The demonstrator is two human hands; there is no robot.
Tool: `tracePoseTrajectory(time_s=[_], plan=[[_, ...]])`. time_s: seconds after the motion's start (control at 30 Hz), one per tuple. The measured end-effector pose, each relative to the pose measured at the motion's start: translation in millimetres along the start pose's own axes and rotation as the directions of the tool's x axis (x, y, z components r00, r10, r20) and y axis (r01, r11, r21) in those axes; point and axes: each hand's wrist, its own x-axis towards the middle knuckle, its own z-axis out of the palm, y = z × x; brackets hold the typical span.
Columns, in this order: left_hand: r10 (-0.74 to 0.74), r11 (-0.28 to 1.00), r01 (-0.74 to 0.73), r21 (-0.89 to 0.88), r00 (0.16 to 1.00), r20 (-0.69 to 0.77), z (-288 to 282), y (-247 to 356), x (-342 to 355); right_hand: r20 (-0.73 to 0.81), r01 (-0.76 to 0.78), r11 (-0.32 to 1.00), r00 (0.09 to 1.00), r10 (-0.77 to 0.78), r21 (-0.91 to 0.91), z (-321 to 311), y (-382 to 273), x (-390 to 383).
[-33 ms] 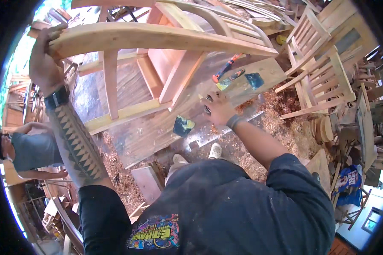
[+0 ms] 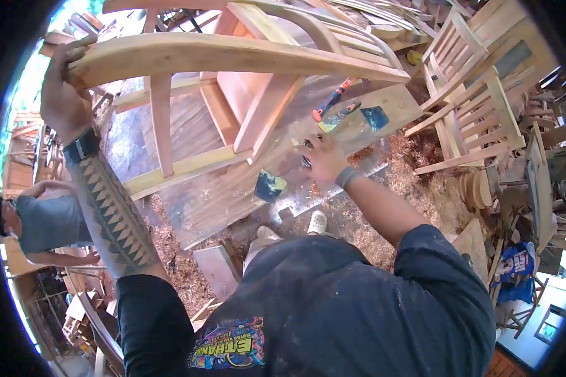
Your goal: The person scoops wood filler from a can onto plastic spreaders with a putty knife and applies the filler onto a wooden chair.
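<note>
A bare wooden chair frame [image 2: 271, 116] lies tipped over on a wooden worktop [image 2: 198, 217]. My left hand [image 2: 66, 94] is closed around the left end of its long curved rail [image 2: 226, 55]. Over the worktop, to the right of the frame, my right hand [image 2: 324, 158] has its fingers curled in. Something small, dark and shiny shows at those fingers, too small to name. Just beyond that hand lie a tool with an orange and black handle [image 2: 333, 99] and a putty knife [image 2: 341, 117]. Dark square pieces lie nearby, one [image 2: 375, 118] at the right and a yellow-smeared one [image 2: 270, 186] closer to me.
Slatted wooden frames [image 2: 478, 119] stand at the right. Wood shavings [image 2: 415, 182] cover the floor around the worktop. At the left is another person [image 2: 53, 217] in a grey shirt. A loose board [image 2: 217, 273] lies near my feet, and wood pieces are stacked along the sides.
</note>
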Motion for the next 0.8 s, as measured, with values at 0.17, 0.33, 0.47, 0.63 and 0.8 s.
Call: tracePoseTrajectory(time_s=[0.17, 0.33, 0.47, 0.63, 0.8], plan=[[0.135, 0.986, -0.129, 0.105, 0.989, -0.052, 8.4, -2.6, -5.2, 0.068, 0.062, 0.998, 0.996, -0.064, 0.033, 2.0, 47.0, 25.1], [0.212, 0.969, -0.207, 0.135, 0.977, -0.024, 0.4, -33.9, -14.8, 0.055, -0.260, 0.965, 0.965, 0.257, 0.045, -41.5, 65.0, 14.4], [0.187, 0.982, -0.189, 0.021, 0.980, 0.071, -22.9, -41.5, -4.5, -0.076, -0.413, 0.886, 0.897, 0.436, 0.210, -74.5, 110.5, 9.4], [0.018, 1.000, -0.018, 0.024, 1.000, -0.019, -19.4, -35.0, -1.4, -0.009, -0.661, 0.739, 0.745, 0.667, 0.127, -102.6, 243.7, -13.6], [0.114, 0.883, -0.082, 0.463, 0.993, -0.041, -26.8, -22.9, -23.8, -0.086, -0.760, 0.647, 0.650, 0.755, -0.063, -105.8, 327.4, -5.9]])
